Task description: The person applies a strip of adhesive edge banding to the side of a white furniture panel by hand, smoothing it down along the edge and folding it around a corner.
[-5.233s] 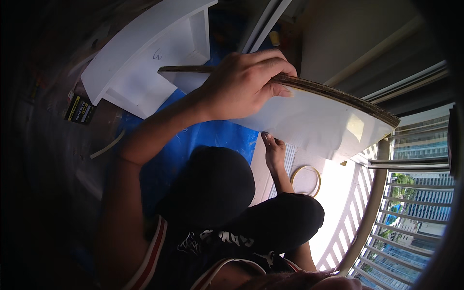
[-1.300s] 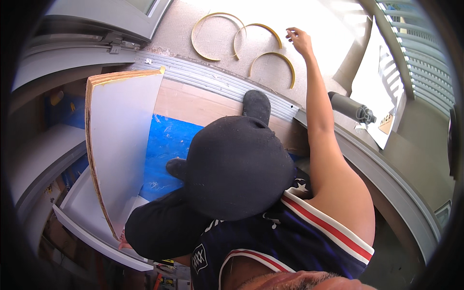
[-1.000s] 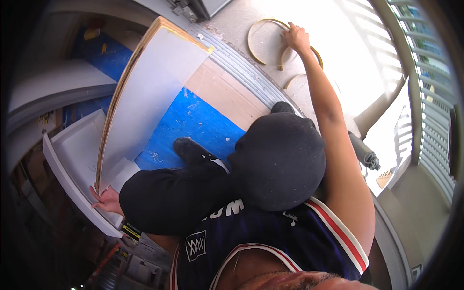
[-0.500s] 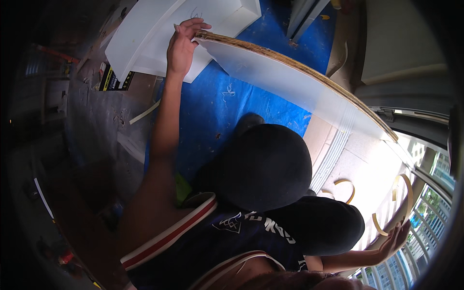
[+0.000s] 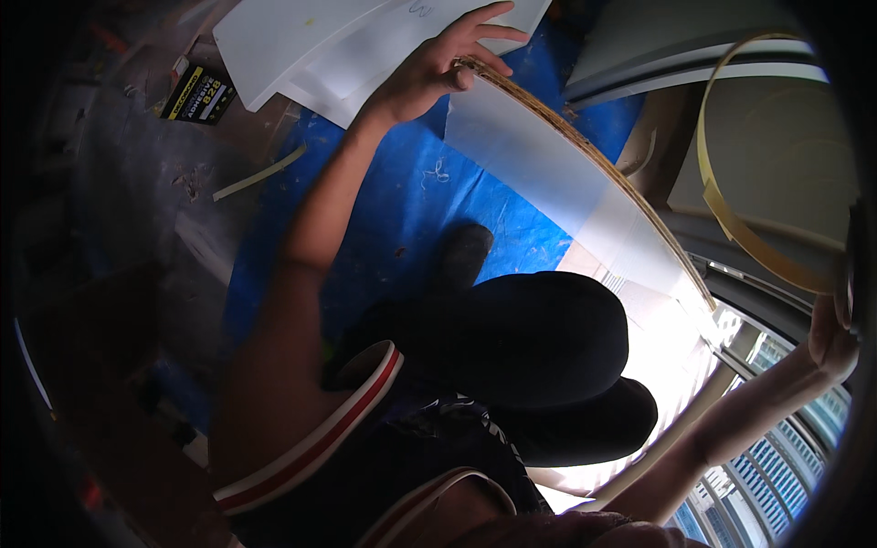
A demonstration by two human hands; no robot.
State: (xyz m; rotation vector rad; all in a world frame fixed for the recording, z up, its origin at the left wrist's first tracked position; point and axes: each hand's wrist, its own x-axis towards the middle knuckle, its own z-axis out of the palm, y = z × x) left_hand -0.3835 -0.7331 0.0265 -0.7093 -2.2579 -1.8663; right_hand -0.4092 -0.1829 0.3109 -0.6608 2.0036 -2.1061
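A long white board (image 5: 539,155) stands on its edge, its raw brown plywood edge facing up. At its far left end my left hand (image 5: 429,78) grips the corner between thumb and index finger, with the other fingers spread beyond it. My right hand (image 5: 829,342), at the right rim, is closed on a thin yellowish edge-banding strip (image 5: 717,201). The strip rises from that hand in a wide loop, apart from the board's top edge. Shadow and the picture's rim partly hide the right fingers.
Blue sheeting (image 5: 402,205) covers the floor under the board. White panels (image 5: 320,55) lie at the far left beside a black and yellow adhesive container (image 5: 198,94). A loose strip (image 5: 260,173) lies on the floor. Window railings (image 5: 776,475) stand at the right.
My right hand has risen and moved toward the right rim, carrying the strip up in a loop. My left hand still grips the board's end, now further right in view.
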